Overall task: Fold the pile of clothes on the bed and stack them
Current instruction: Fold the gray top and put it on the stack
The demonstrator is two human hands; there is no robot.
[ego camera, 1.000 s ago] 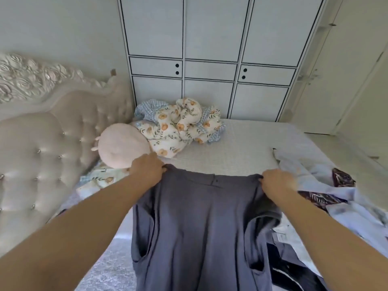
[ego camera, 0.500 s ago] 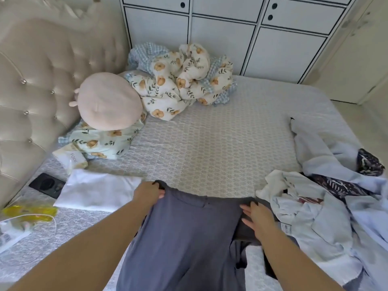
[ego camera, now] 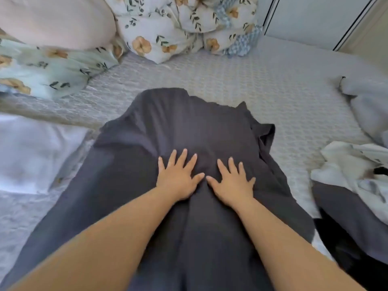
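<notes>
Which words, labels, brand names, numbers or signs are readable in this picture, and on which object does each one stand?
None can be read.
Dark grey garment under both flat hands: no print or label shows.
Crumpled white clothes at the right: no tag can be made out.
Folded white cloth at the left: plain.
Floral bedding: only a flower pattern, no letters.

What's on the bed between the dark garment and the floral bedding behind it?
Nothing: the head view shows only bare quilted mattress cover between the dark garment and the floral bedding.
</notes>
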